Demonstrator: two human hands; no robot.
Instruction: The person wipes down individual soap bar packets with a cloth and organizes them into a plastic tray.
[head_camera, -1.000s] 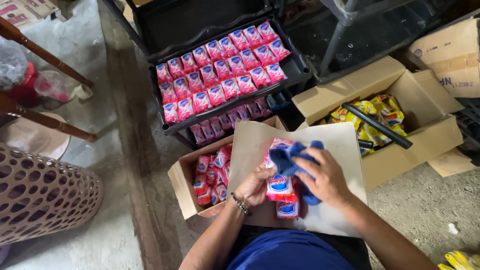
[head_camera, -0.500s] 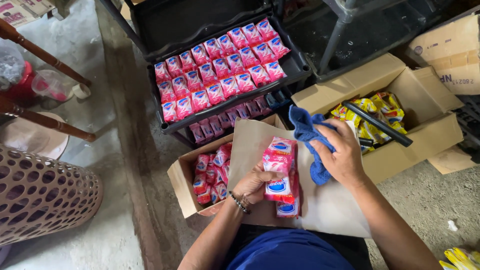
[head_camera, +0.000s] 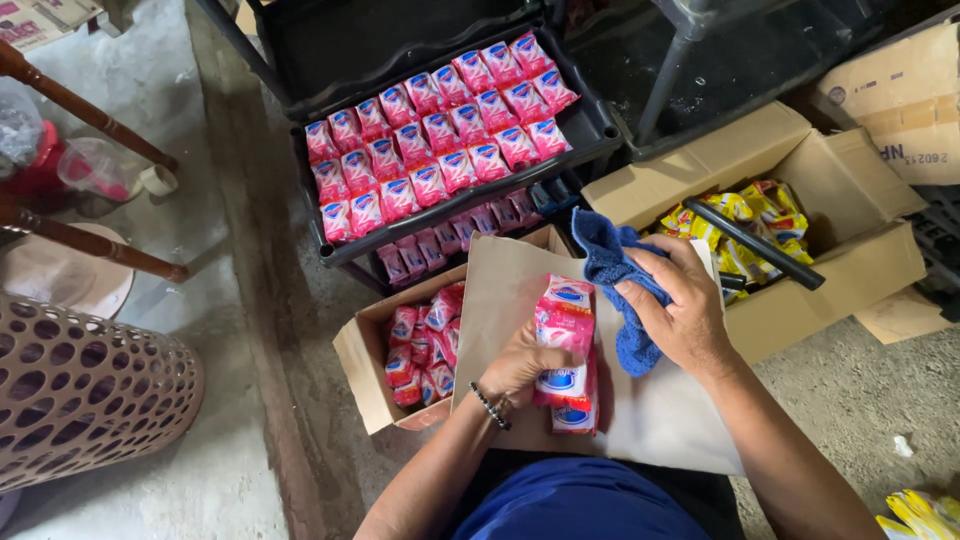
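We cannot see the lower end of the stack of pink packets (head_camera: 565, 350), because the left hand (head_camera: 520, 368) covers part of it and the bottom packet runs under the wrist; how many packets make up the stack is hard to tell. The blue cloth (head_camera: 612, 275) is partly buried under the right hand (head_camera: 680, 305), so we only see its upper corner and a strip below the palm. The lower tier of the black rack (head_camera: 600, 125) sits in shadow, and the packets there show only as a dim row. As for containers, the rack's upper tray holds three neat rows of pink packets, the small cardboard box (head_camera: 360, 370) beside the left forearm holds more of the same packed on end, and the larger open box (head_camera: 800, 300) on the right holds yellow packets with a black bar (head_camera: 755, 243) lying across its mouth (a woven basket (head_camera: 80, 400) sits at the far left, its inside out of view). The stack rests on a sheet of brown cardboard (head_camera: 660, 420) laid across our lap, just in front of the small box. The left fingers are curled tight around the stack's left edge, thumb side hidden. The right fingers are closed on the cloth, bunching it just beside the top right of the stack, touching or nearly touching it.
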